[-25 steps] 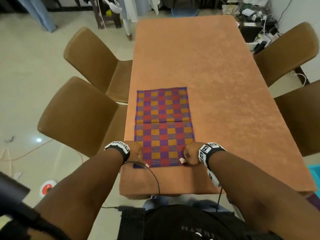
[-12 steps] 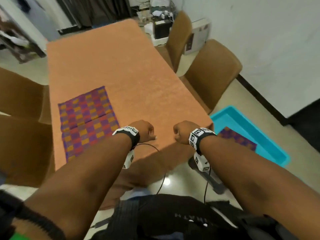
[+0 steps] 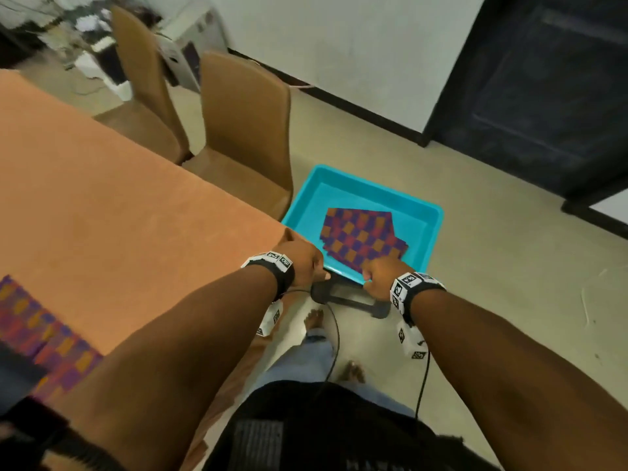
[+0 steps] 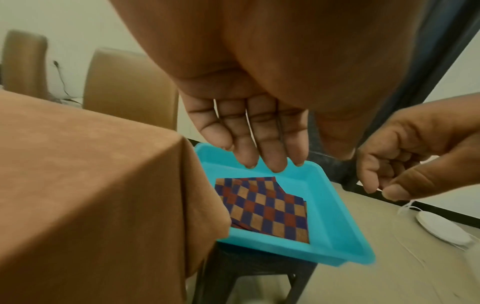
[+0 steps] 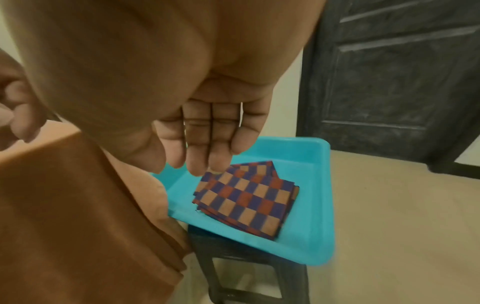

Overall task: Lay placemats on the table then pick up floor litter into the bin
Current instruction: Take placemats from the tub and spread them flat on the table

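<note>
Pale floor (image 3: 509, 266) runs out to a white wall and a dark door (image 3: 543, 96) on the far side of the blue tray, and I take that tray as my landmark. To the left of the tray stands the table (image 3: 119, 215), draped in an orange-brown cloth whose corner hangs right against the tray's near left edge. Beyond the tray's left side, two brown chairs (image 3: 244, 130) are tucked against the table's long edge. One checked placemat (image 3: 44, 341) lies flat on the table, well to the left of the tray and close to my body.

The blue tray (image 3: 431, 232) itself sits on a dark stool (image 5: 254, 273), overhanging it on the right. Inside the tray, toward its near half, rests a loose stack of folded placemats (image 3: 363, 239), purple, red and orange checks, their edges fanned slightly out of line.

Both my hands hang above the tray's near rim, apart from the stack and holding nothing. My left hand (image 3: 302, 260) is over the tray's near left corner, beside the cloth; its fingers (image 4: 270, 144) point down, relaxed and nearly straight. My right hand (image 3: 380, 277) is over the near rim further right, its fingers (image 5: 213, 144) likewise hanging loose above the stack, with empty air between fingertips and fabric.
</note>
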